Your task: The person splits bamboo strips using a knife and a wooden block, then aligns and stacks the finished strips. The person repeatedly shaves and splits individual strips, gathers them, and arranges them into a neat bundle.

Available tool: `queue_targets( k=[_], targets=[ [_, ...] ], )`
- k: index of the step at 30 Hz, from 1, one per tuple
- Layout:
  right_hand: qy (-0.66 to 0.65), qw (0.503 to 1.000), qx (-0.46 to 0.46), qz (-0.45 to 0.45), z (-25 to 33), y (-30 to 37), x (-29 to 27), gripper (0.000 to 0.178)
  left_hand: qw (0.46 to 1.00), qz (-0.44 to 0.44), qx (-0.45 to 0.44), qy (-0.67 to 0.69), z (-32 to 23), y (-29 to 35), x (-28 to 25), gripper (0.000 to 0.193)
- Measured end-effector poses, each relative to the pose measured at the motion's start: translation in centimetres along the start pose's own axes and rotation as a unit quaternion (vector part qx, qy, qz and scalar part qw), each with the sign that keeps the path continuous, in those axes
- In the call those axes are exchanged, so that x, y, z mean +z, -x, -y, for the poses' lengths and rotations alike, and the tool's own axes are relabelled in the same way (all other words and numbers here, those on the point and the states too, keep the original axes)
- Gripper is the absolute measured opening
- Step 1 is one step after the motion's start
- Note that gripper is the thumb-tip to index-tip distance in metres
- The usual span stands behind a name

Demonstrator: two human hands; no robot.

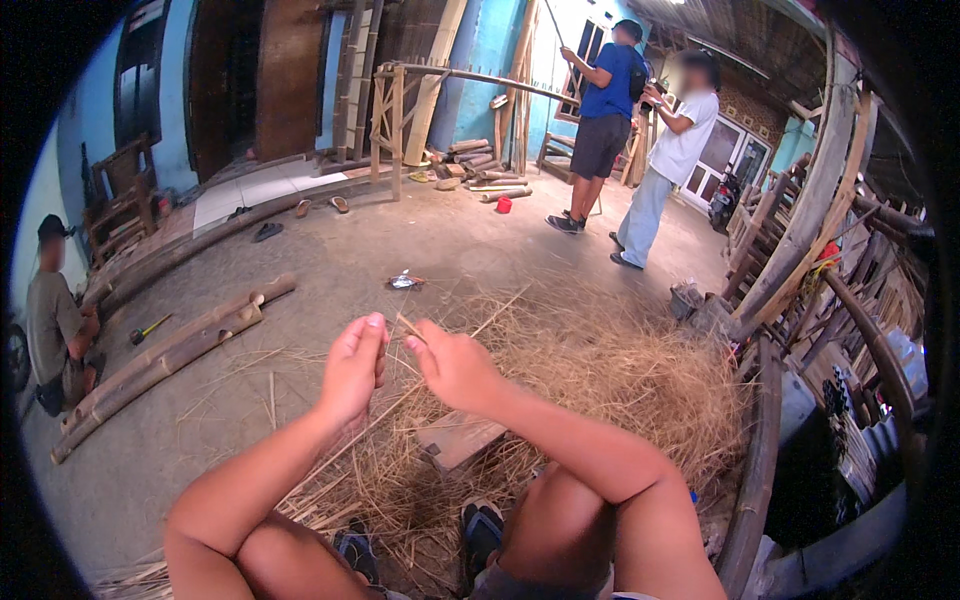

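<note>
My right hand is closed, thumb against fingers. From its grip pokes the tip of a thin brown strip, perhaps bamboo. Just to its left, my left hand is held up with thumb and fingers pressed together; whatever it pinches is too fine to make out. A small gap separates the two hands. Below them, between my knees, lies a flat wooden board among pale, straw-like shavings. Several long thin strips slant beside my left forearm.
Split bamboo poles lie at left, near a seated person and a tape measure. Two people stand at the back right. A crumpled shiny wrapper lies ahead. Wooden posts and a bamboo rail bound the right side.
</note>
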State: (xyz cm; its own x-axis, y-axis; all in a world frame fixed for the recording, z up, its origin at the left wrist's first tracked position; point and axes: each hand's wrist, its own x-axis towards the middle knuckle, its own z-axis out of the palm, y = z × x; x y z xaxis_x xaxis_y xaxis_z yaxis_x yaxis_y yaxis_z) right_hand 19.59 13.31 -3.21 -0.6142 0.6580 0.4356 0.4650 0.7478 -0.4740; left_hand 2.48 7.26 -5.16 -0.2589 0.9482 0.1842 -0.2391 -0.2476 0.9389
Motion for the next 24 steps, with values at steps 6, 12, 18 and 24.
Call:
queue_targets(
  k=[6, 12, 18, 24],
  targets=[
    [0.123, 0.976, -0.089, 0.156, -2.6, 0.8, -2.6, 0.034, 0.846, 0.197, 0.049, -0.494, -0.6, 0.0, -4.6, 0.034],
    [0.07, 0.947, -0.136, 0.283, -1.9, 2.0, -4.6, 0.041, 0.791, 0.349, 0.019, -0.501, -2.3, 2.4, -4.4, 0.029],
    [-0.033, 0.921, -0.144, 0.36, -1.8, 1.9, -5.7, 0.042, 0.807, 0.422, 0.025, -0.413, -3.4, 3.6, -4.5, 0.03],
    [0.046, 0.981, -0.068, 0.176, -1.8, 2.5, -5.2, 0.036, 0.865, 0.187, 0.027, -0.464, -1.3, 2.1, -4.9, 0.037]
  ],
)
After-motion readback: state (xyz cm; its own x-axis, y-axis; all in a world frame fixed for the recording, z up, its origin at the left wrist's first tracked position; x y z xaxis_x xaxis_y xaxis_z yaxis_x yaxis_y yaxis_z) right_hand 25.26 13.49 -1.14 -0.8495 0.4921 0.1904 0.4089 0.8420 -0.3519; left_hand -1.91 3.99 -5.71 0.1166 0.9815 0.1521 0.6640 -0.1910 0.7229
